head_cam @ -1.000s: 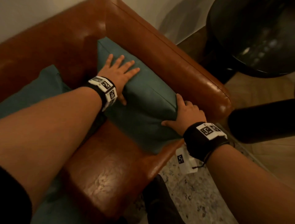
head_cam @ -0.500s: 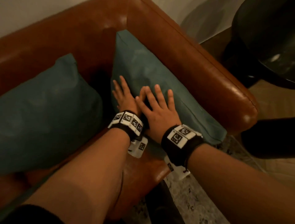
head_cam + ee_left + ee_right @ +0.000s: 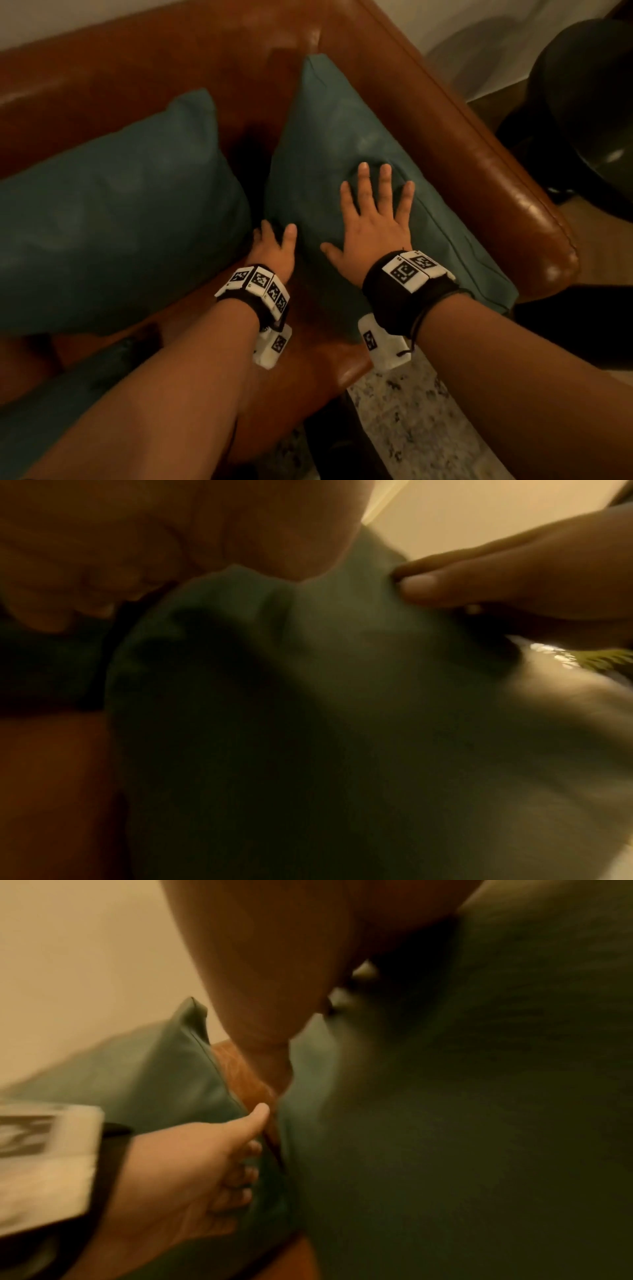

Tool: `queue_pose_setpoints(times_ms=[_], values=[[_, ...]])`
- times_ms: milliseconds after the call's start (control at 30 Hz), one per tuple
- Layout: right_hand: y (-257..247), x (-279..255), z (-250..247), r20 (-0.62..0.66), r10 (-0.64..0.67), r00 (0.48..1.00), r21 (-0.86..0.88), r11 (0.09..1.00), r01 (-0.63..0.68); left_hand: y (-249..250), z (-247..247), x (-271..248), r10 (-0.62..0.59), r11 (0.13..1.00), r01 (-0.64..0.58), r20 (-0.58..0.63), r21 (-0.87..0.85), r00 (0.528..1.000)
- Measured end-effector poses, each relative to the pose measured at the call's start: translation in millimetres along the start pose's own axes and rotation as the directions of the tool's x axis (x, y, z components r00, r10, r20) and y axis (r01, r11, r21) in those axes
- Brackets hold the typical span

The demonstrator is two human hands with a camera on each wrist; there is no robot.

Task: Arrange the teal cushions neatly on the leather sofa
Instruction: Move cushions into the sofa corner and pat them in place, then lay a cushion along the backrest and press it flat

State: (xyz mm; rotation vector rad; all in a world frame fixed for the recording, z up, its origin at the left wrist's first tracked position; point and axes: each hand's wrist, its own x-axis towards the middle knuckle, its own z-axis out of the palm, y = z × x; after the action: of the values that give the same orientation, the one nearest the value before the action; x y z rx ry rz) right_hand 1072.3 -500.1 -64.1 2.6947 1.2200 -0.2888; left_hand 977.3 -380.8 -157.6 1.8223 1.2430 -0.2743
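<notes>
Two teal cushions stand on the brown leather sofa (image 3: 171, 61). The left cushion (image 3: 113, 212) leans on the backrest. The right cushion (image 3: 335, 137) leans against the armrest (image 3: 479, 164). My right hand (image 3: 373, 212) lies flat on the right cushion's face with its fingers spread, pressing it. My left hand (image 3: 274, 243) is at that cushion's lower left edge, thumb on the front and fingers curled into the gap between the cushions. The right wrist view shows the left hand (image 3: 205, 1164) wrapped round that edge. The left wrist view shows bunched teal fabric (image 3: 274, 669).
More teal fabric (image 3: 51, 404) lies at the seat's front left, under my left forearm. A dark round table (image 3: 589, 102) stands past the armrest on the right. A speckled rug (image 3: 418, 428) covers the floor in front of the sofa.
My right hand has slid up and right across the cushion's face and spread its fingers. My left hand has dropped from the face to the cushion's left edge, its fingers going into the gap.
</notes>
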Motion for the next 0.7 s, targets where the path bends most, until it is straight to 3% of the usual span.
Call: queue_pose_setpoints(times_ms=[100,200,267,367,433,500,533,600,633,700], values=[[-32.5,6.3,-19.9,-0.023,-0.087,0.996,0.239,0.967,0.090,-7.2,-42.1,-29.3,0.140,0.990,-0.143,-0.116,-0.016,0.983],[-69.4,19.5,-39.0,-0.039,-0.114,0.993,0.581,0.806,0.116,-19.6,-86.7,-53.3,0.213,0.969,-0.239,-0.277,-0.061,0.937],[-94.1,28.9,-50.5,-0.101,-0.063,0.993,0.663,0.739,0.115,-33.3,-116.4,-66.8,0.204,0.964,-0.248,-0.337,-0.092,0.919],[-126.7,44.2,-61.1,-0.117,0.007,0.993,0.743,0.664,0.083,-66.1,-158.8,-83.9,0.112,0.977,-0.180,-0.437,-0.118,0.892],[-143.8,54.1,-63.1,-0.043,0.100,0.994,0.836,0.548,-0.019,-98.4,-182.1,-93.7,0.016,0.979,-0.118,-0.522,-0.163,0.853],[-155.7,64.0,-60.4,0.094,0.216,0.972,0.922,0.350,-0.167,-133.5,-202.8,-99.2,-0.116,0.969,-0.054,-0.634,-0.243,0.765],[-160.3,69.0,-56.9,0.170,0.252,0.953,0.936,0.261,-0.236,-149.0,-213.2,-100.6,-0.207,0.955,-0.008,-0.687,-0.295,0.696],[-167.3,76.5,-52.6,0.281,0.242,0.929,0.941,0.120,-0.316,-178.2,-235.7,-96.8,-0.407,0.891,0.089,-0.695,-0.446,0.593],[-171.2,78.2,-52.7,0.317,0.199,0.927,0.939,0.069,-0.337,-190.3,-245.2,-92.4,-0.467,0.850,0.101,-0.652,-0.517,0.597],[-180.4,81.2,-50.4,0.333,0.086,0.939,0.942,0.003,-0.335,-206.2,-256.6,-77.7,-0.400,0.772,-0.068,-0.567,-0.631,0.720]])
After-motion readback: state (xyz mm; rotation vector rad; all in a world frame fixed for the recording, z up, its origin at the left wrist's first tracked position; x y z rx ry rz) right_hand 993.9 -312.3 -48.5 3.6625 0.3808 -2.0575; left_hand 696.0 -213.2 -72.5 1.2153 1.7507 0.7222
